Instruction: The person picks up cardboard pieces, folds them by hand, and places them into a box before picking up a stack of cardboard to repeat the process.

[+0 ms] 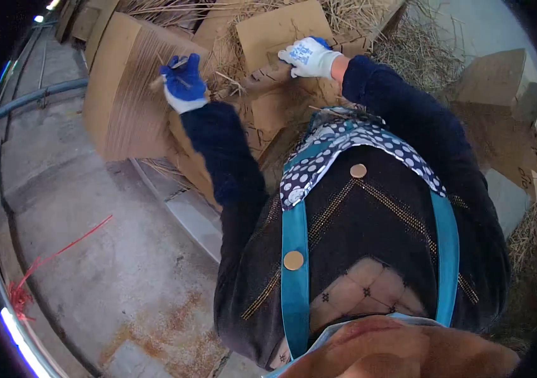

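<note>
My left hand (183,82), in a glove with a blue palm and white cuff, is turned palm up with its fingers curled. Thin pieces of straw (156,84) lie across it and stick out at the side. Beside it stands a thick stack of flat cardboard sheets (127,91). My right hand (311,58), in a white glove with blue print, rests at the upper edge of an open cardboard box (271,110), its fingers bent over the flap. Behind that hand rises a plain cardboard panel (281,31). Part of the box is hidden by my apron.
Loose straw (423,53) is heaped behind and to the right of the box. Another cardboard box (495,107) stands at the right. A blue pipe (41,97) runs along the left, and a red string (60,252) crosses the concrete floor (117,271).
</note>
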Demonstrator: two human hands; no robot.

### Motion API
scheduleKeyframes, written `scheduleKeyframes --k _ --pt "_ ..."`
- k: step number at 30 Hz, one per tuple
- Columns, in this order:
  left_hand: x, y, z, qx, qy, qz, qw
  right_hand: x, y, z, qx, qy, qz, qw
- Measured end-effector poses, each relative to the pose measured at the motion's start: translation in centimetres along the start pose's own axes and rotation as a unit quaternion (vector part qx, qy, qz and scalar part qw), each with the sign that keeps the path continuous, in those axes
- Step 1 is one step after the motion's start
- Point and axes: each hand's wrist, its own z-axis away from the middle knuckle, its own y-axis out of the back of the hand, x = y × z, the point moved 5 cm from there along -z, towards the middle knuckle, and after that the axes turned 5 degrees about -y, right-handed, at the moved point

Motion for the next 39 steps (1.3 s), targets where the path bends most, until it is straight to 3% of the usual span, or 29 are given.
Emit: scheduleKeyframes --k 2,3,4,6,7,9,10,12,13,14,16,17,21,23,24,26,27,28,30,32,34,35,36,37,38,39 --pt "4.2 -7.8 2.8 -0.075 -0.014 -0.325 0.943 -0.3 -0.4 -0.2 0.009 0.004 0.007 1.0" --pt "5.0 -6.0 3.4 -0.128 0.056 -0.478 0.867 -0.5 0.2 0.0 -0.001 -0.022 -0.012 1.0" --pt "5.2 -3.1 3.6 -0.238 0.052 -0.616 0.749 -0.7 0.0 0.0 0.001 -0.021 -0.018 1.0" --pt "5.2 -1.9 5.9 -0.318 0.112 -0.794 0.506 -0.5 -0.3 -0.2 0.036 -0.007 -0.002 0.999" --pt "4.5 -2.6 6.4 -0.32 0.111 -0.794 0.506 -0.5 -0.2 -0.3 0.014 -0.018 -0.01 1.0" --pt "2.1 -3.6 8.0 -0.312 0.061 -0.91 0.265 -0.5 -0.1 -0.2 0.028 -0.012 -0.006 1.0" --pt "0.8 -3.7 8.7 -0.312 0.063 -0.91 0.266 -0.5 -0.1 -0.2 0.042 -0.005 -0.001 0.999" --pt "-2.0 -5.4 9.5 -0.343 -0.112 -0.879 0.312 -0.3 -0.3 -0.1 0.057 0.002 0.002 0.998" --pt "-2.7 -5.6 9.4 -0.355 -0.143 -0.85 0.362 -0.4 -0.2 -0.1 0.073 0.007 0.003 0.997" --pt "-3.4 -5.0 8.9 -0.356 -0.143 -0.849 0.363 -0.3 -0.2 -0.2 0.072 0.005 0.004 0.997" --pt "-3.9 -4.2 8.6 -0.352 -0.151 -0.75 0.539 -0.4 -0.3 -0.2 0.056 0.003 0.009 0.998" --pt "-3.9 -3.7 8.8 -0.333 -0.182 -0.738 0.558 -0.4 -0.3 -0.1 0.054 0.002 0.009 0.998" --pt "-4.4 -3.4 9.0 -0.27 -0.165 -0.721 0.617 -0.7 -0.5 0.1 0.081 0.012 0.014 0.997" --pt "-4.2 -3.3 9.0 -0.224 -0.26 -0.697 0.629 -0.8 -0.3 0.3 0.091 0.022 0.027 0.995" --pt "-4.3 -3.9 9.3 -0.223 -0.259 -0.697 0.63 -0.8 -0.1 0.2 0.074 0.01 0.02 0.997" --pt "-4.5 -4.0 9.1 -0.107 -0.105 -0.673 0.724 -0.7 -0.2 0.1 0.057 0.001 0.012 0.998" --pt "-4.8 -3.5 9.1 -0.057 -0.09 -0.592 0.799 -0.6 -0.3 0.1 0.06 0.004 0.002 0.998" --pt "-5.0 -3.3 8.9 -0.055 -0.092 -0.593 0.798 -0.5 -0.4 0.0 0.063 0.007 -0.007 0.998" --pt "-5.4 -2.0 8.6 0.043 0.016 -0.621 0.782 -0.7 -0.6 0.1 0.075 0.011 0.009 0.997" --pt "-5.6 -2.9 8.1 0.043 -0.038 -0.612 0.789 -0.8 -0.5 0.3 0.086 0.011 0.025 0.996" --pt "-5.2 -4.3 8.4 0.153 0.022 -0.569 0.807 -1.0 -0.8 0.4 0.066 0.008 0.035 0.997" --pt "-5.2 -3.0 7.8 0.133 0.066 -0.661 0.735 -1.2 -0.9 0.6 0.065 0.009 0.032 0.997" --pt "-4.7 -2.2 7.0 0.135 0.064 -0.661 0.735 -1.2 -0.9 0.6 0.065 0.011 0.035 0.997" --pt "-4.0 -1.1 6.3 0.205 0.031 -0.449 0.869 -1.0 -0.7 0.5 0.066 0.013 0.038 0.997" --pt "-3.2 0.8 5.2 0.257 0.001 -0.208 0.944 -0.8 -0.5 0.5 0.069 0.01 0.035 0.997" --pt "-1.6 5.7 1.8 0.073 -0.01 -0.025 0.997 -0.8 -0.6 0.6 0.068 0.011 0.022 0.997"
